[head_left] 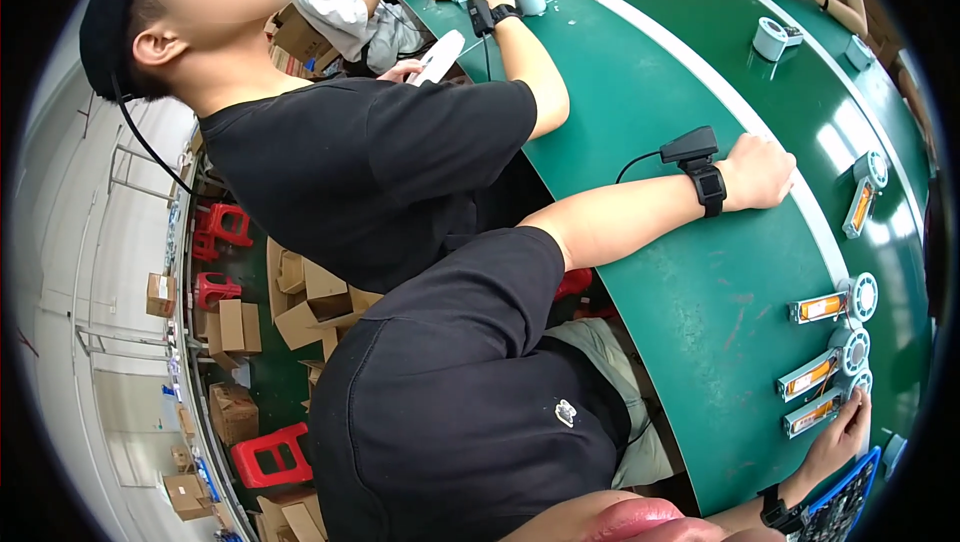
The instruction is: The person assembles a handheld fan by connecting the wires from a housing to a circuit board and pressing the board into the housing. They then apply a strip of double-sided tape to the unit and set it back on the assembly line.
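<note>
My left hand (755, 172) rests as a closed fist on the green bench, by the pale strip along its far edge. The inside of the fist is hidden. At the lower right, my right hand (835, 447) grips the round head of a light-blue handheld fan (812, 414). Its handle is open and shows an orange cell inside. Two similar fans lie beside it, a middle fan (808, 376) and an upper fan (820, 308), handles pointing left. Black straps circle both of my wrists.
Beyond the pale strip, another open fan (860, 204) lies on the green surface (740, 52). A blue-edged rack or board (850, 502) is by my right wrist. A co-worker in black (400, 142) sits close on my left, holding a white piece (438, 57). Cartons and red stools stand behind.
</note>
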`<state>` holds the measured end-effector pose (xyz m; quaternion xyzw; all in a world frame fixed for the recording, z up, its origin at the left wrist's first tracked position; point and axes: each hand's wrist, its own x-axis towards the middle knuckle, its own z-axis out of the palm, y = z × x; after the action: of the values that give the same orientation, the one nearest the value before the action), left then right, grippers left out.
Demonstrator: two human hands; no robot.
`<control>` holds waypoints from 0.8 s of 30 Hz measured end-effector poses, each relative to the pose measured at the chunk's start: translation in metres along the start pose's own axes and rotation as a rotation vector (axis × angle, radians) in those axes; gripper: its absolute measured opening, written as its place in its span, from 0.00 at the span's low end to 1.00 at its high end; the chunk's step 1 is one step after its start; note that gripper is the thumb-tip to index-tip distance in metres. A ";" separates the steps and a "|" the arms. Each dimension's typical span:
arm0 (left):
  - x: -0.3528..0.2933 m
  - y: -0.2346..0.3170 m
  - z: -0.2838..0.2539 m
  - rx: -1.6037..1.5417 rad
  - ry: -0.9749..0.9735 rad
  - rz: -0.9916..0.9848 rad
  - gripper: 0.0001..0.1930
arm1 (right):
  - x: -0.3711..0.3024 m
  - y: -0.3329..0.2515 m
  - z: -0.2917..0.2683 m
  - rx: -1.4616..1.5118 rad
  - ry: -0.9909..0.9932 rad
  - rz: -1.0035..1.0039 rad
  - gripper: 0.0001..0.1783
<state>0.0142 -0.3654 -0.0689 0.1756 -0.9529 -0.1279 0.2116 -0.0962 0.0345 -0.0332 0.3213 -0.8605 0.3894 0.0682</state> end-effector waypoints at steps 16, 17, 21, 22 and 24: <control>0.002 -0.002 0.009 0.002 0.047 -0.001 0.14 | 0.007 0.025 -0.003 -0.011 0.005 -0.074 0.15; 0.002 -0.002 0.009 -0.008 0.052 0.001 0.14 | 0.008 0.023 -0.007 -0.070 -0.002 -0.043 0.15; 0.000 0.002 0.005 0.007 0.032 0.012 0.14 | 0.003 0.015 -0.008 -0.068 0.062 0.040 0.16; -0.002 0.001 0.003 -0.005 0.029 0.015 0.14 | 0.002 0.013 -0.008 -0.037 0.100 0.066 0.17; -0.005 -0.003 0.001 0.001 0.047 0.000 0.14 | 0.004 0.014 -0.007 -0.002 0.110 0.096 0.17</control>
<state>0.0187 -0.3661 -0.0730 0.1786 -0.9478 -0.1231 0.2337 -0.1089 0.0447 -0.0355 0.2575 -0.8702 0.4087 0.0968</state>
